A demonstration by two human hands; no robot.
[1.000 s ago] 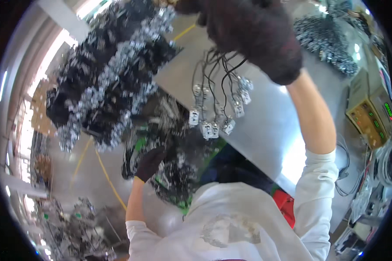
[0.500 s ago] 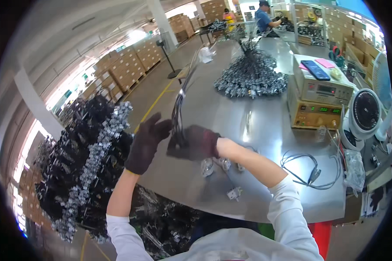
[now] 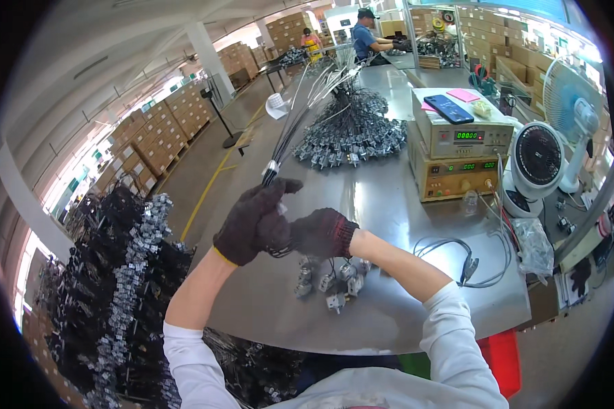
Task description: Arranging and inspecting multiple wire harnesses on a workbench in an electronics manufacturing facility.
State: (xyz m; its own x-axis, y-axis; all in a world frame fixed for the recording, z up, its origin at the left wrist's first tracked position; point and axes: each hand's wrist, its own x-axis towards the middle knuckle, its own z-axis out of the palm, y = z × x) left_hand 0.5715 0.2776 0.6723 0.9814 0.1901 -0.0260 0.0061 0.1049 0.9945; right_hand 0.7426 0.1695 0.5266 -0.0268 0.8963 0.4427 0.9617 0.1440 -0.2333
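Observation:
Both my hands wear dark knit gloves. My left hand (image 3: 256, 226) is closed around a bundle of thin dark cables (image 3: 295, 133), whose loose light-coloured ends fan upward and away. A pale band (image 3: 272, 166) circles the bundle just above this hand. My right hand (image 3: 322, 233), slightly blurred, is closed on the bundle's lower part, right beside the left. Below it, several silver-grey plug-like connectors (image 3: 335, 301) hang or rest at the metal tabletop (image 3: 266, 310). The fingertips of my right hand are hidden.
A large heap of bundled cables (image 3: 351, 133) stands farther along the table. To the left is another big pile of cables with connectors (image 3: 119, 293). On the right are two stacked bench instruments (image 3: 457, 167) carrying a phone (image 3: 448, 109), a loose cable (image 3: 467, 269) and fans (image 3: 537, 160).
My left hand, apart from the bundle with fingers spread before, has closed around it. More connectors show below my right hand. The whole view has shifted, so surroundings sit farther left.

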